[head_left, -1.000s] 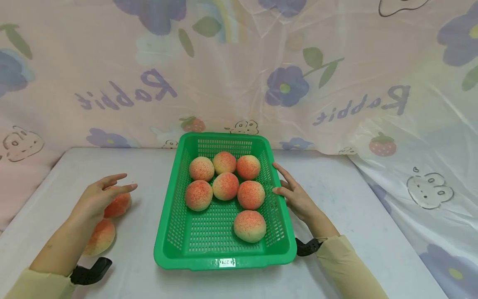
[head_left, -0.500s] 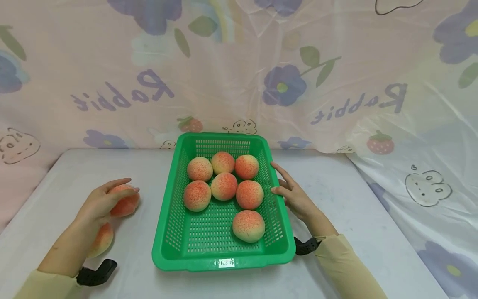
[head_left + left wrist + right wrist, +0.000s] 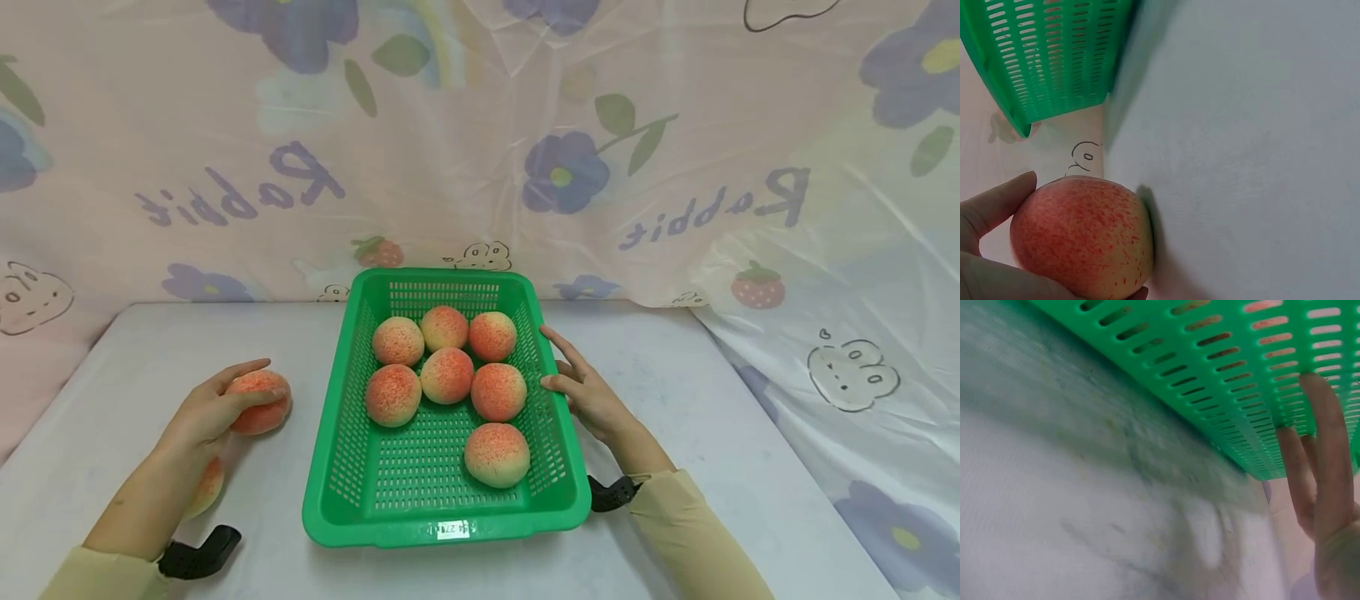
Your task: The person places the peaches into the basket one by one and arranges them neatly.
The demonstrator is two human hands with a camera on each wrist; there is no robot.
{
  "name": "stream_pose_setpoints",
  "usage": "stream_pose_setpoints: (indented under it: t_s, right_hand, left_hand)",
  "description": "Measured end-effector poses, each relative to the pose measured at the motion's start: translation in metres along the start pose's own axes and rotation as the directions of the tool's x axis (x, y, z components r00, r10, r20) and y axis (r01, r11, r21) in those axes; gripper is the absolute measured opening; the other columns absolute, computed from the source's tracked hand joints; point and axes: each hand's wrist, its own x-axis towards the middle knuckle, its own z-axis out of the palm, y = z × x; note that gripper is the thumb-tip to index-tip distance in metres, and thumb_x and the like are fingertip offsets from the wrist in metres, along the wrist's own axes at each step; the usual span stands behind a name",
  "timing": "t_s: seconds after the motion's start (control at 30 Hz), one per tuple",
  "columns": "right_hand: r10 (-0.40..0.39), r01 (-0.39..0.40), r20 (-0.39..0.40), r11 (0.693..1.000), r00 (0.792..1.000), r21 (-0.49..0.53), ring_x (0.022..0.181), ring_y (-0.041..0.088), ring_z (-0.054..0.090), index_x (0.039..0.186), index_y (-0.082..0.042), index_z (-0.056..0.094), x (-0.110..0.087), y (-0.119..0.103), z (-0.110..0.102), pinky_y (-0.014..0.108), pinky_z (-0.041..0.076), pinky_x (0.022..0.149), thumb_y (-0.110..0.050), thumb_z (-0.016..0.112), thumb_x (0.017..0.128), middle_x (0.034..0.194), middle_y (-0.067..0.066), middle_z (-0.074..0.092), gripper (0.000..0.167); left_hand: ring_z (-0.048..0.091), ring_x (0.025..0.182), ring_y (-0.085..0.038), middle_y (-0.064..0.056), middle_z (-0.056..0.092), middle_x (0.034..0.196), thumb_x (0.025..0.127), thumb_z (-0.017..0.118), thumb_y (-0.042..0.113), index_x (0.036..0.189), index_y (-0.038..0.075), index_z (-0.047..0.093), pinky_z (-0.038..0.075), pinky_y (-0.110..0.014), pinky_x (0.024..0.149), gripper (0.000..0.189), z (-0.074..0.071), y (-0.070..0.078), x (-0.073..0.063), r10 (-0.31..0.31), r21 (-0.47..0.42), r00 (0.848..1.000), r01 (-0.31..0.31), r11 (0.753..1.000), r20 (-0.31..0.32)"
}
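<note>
My left hand [image 3: 206, 412] grips a red-and-yellow peach [image 3: 264, 403], left of the green basket. In the left wrist view, thumb and fingers lie round this peach [image 3: 1085, 237], close beside the white table surface. Another peach [image 3: 204, 492] lies on the table, partly hidden behind the left wrist. The green slotted basket [image 3: 330, 433] holds several peaches: rows toward the back and a single peach [image 3: 497, 455] near the front right. My right hand [image 3: 592, 398] rests against the basket's right side, index finger and thumb at the rim, extended fingers [image 3: 1332, 450] touching the slotted outer wall.
A white table [image 3: 720, 433] lies under everything. Behind it hangs a pale cloth [image 3: 450, 150] with flowers, rabbits and mirrored lettering. Black wrist devices [image 3: 201, 553] are worn on both arms, below cream sleeves. Inside the basket, bare slotted floor [image 3: 412, 475] shows at front left.
My left hand has closed round the peach and moved it a little to the right, away from the other loose peach. The right hand stays at the basket's side.
</note>
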Motion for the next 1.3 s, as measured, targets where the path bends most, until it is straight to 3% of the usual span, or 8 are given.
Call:
stream_pose_setpoints:
  t_s: [0.17, 0.3, 0.4, 0.5, 0.67, 0.83, 1.3]
  right_hand:
    - [0.001, -0.001, -0.001, 1.0, 1.0, 0.003, 0.095, 0.018, 0.064, 0.153, -0.038, 0.015, 0.0, 0.0, 0.001, 0.031, 0.057, 0.068, -0.01, 0.054, 0.094, 0.148, 0.025, 0.03, 0.077]
    - [0.004, -0.004, -0.005, 1.0, 1.0, 0.007, 0.096, 0.018, 0.064, 0.153, -0.037, 0.015, 0.0, -0.001, 0.001, 0.033, 0.058, 0.069, -0.01, 0.055, 0.093, 0.148, 0.026, 0.031, 0.077]
    - [0.001, -0.001, -0.004, 1.0, 1.0, 0.004, 0.098, 0.019, 0.063, 0.154, -0.036, 0.014, 0.0, -0.001, 0.001, 0.033, 0.058, 0.07, -0.011, 0.055, 0.093, 0.148, 0.027, 0.03, 0.077]
    - [-0.004, 0.004, 0.003, 1.0, 1.0, -0.005, 0.098, 0.019, 0.062, 0.154, -0.034, 0.013, 0.0, -0.001, 0.001, 0.034, 0.058, 0.071, -0.011, 0.055, 0.093, 0.148, 0.028, 0.029, 0.078]
    - [-0.001, 0.001, -0.002, 1.0, 1.0, -0.017, 0.1, 0.02, 0.062, 0.154, -0.035, 0.014, 0.001, 0.0, 0.0, 0.034, 0.057, 0.071, -0.012, 0.055, 0.093, 0.149, 0.028, 0.028, 0.077]
    - [0.011, -0.011, -0.017, 1.0, 1.0, -0.025, 0.104, 0.022, 0.059, 0.153, -0.037, 0.016, 0.0, 0.0, 0.001, 0.034, 0.056, 0.073, -0.012, 0.056, 0.093, 0.149, 0.026, 0.028, 0.077]
    - [0.014, -0.015, -0.027, 1.0, 1.0, -0.023, 0.107, 0.023, 0.057, 0.153, -0.039, 0.017, 0.0, 0.0, 0.002, 0.037, 0.056, 0.076, -0.013, 0.058, 0.092, 0.148, 0.025, 0.03, 0.077]
  left_hand:
    - [0.041, 0.111, -0.012, -0.017, 0.02, 0.153, 0.086, 0.073, 0.029, 0.151, 0.022, 0.031, 0.046, -0.011, 0.076, 0.078, -0.001, 0.002, 0.002, 0.014, -0.065, 1.0, -0.014, 0.998, 0.0]
    - [0.044, 0.099, -0.001, -0.005, 0.034, 0.139, 0.085, 0.075, 0.028, 0.141, 0.034, 0.044, 0.046, -0.01, 0.076, 0.065, -0.002, 0.007, 0.001, 0.048, -0.105, 0.999, -0.049, 0.993, -0.008]
    - [0.046, 0.094, 0.003, 0.005, 0.038, 0.127, 0.085, 0.075, 0.024, 0.127, 0.04, 0.051, 0.046, -0.009, 0.076, 0.051, -0.003, 0.013, 0.0, 0.092, -0.147, 0.996, -0.092, 0.985, -0.007]
    - [0.047, 0.094, 0.003, 0.001, 0.038, 0.13, 0.086, 0.074, 0.022, 0.127, 0.04, 0.051, 0.046, -0.009, 0.076, 0.05, -0.003, 0.018, -0.002, 0.121, -0.158, 0.993, -0.12, 0.98, -0.004]
    - [0.045, 0.098, 0.001, 0.009, 0.041, 0.124, 0.086, 0.074, 0.027, 0.142, 0.031, 0.043, 0.045, -0.009, 0.078, 0.064, -0.003, 0.027, -0.008, 0.132, -0.109, 0.991, -0.131, 0.985, -0.003]
    - [0.044, 0.101, 0.0, 0.018, 0.044, 0.114, 0.086, 0.073, 0.03, 0.146, 0.027, 0.039, 0.042, -0.011, 0.081, 0.07, -0.001, 0.037, -0.013, 0.173, -0.055, 0.985, -0.173, 0.983, -0.003]
    - [0.048, 0.103, -0.003, 0.017, 0.05, 0.114, 0.086, 0.072, 0.032, 0.142, 0.03, 0.043, 0.043, -0.018, 0.083, 0.062, 0.006, 0.069, -0.03, 0.258, 0.056, 0.965, -0.261, 0.964, 0.053]
